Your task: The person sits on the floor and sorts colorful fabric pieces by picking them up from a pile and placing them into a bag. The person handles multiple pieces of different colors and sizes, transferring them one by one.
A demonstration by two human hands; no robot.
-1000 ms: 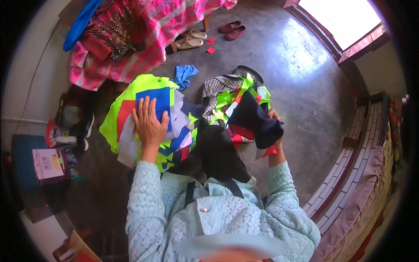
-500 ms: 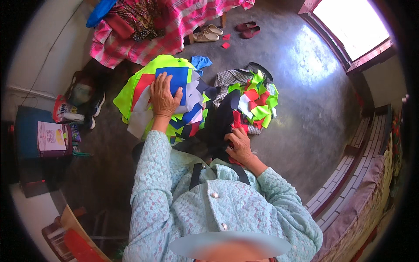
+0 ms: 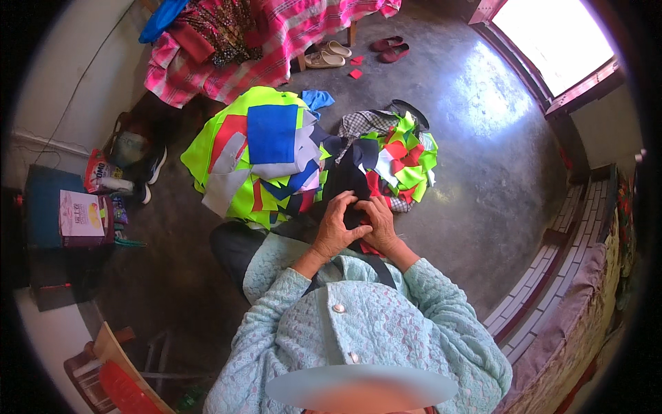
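Both hands meet over a dark cloth piece [image 3: 353, 200] in the lap. Left hand [image 3: 336, 224] curls its fingers down onto the cloth's near edge, pinching it; right hand [image 3: 379, 224] sits touching the left, fingers bent & closed on the same cloth, w/ a bit of red fabric [image 3: 372, 250] showing under its wrist. Dark cloth runs away from the hands toward the scrap heaps on the concrete floor [image 3: 496, 159]. Just beyond the hands, left: big pile of neon-yellow, red, grey & blue pieces [image 3: 258, 159]. Right of that, a smaller heap of green/red scraps [image 3: 403, 155] w/ checked fabric. Far floor edge: pink plaid cloth [image 3: 255, 41] over furniture, sandals [image 3: 329, 55] & red shoes [image 3: 388, 50] near it. Left floor edge: black shoe [image 3: 153, 165], blue box [image 3: 43, 205].
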